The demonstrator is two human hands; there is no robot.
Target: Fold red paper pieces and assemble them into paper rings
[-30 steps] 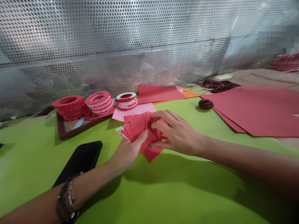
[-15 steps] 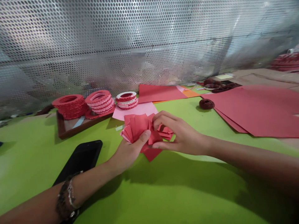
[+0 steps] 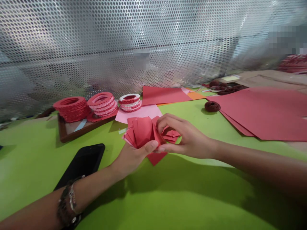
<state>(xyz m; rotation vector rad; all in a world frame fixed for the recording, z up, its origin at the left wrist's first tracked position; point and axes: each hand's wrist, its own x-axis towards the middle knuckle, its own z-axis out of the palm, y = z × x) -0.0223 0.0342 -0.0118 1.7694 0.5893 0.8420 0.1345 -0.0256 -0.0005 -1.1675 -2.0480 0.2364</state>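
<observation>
Over the middle of the green tabletop (image 3: 155,201), the person's left hand (image 3: 130,158) holds a bundle of red paper pieces (image 3: 142,129), which fan out and overlap, a few pinkish edges showing at the left. The thumb lies across the lower front of the bundle, while the other fingers are hidden behind it. The right hand (image 3: 189,137) is curled in a narrow pinch at the bundle's right edge, index finger above and thumb below, the two thumbs close together; whether it grips a single piece cannot be told. Under the hands a pointed red paper corner (image 3: 155,158) shows, and more small red pieces (image 3: 173,134) are visible just behind the right hand. Dark bracelets (image 3: 64,204) circle the left wrist, and a black phone (image 3: 83,159) lies beside that forearm. Farther back, a brown tray (image 3: 87,130) bears a stack of red rings (image 3: 72,110) and one of red and pink rings (image 3: 102,103), with a red-and-white stack (image 3: 129,103) to the right, near a pink sheet (image 3: 146,113). A dark red coil (image 3: 212,106) sits near large red sheets (image 3: 261,115) on the right, and a perforated panel (image 3: 120,41) stands behind everything.
</observation>
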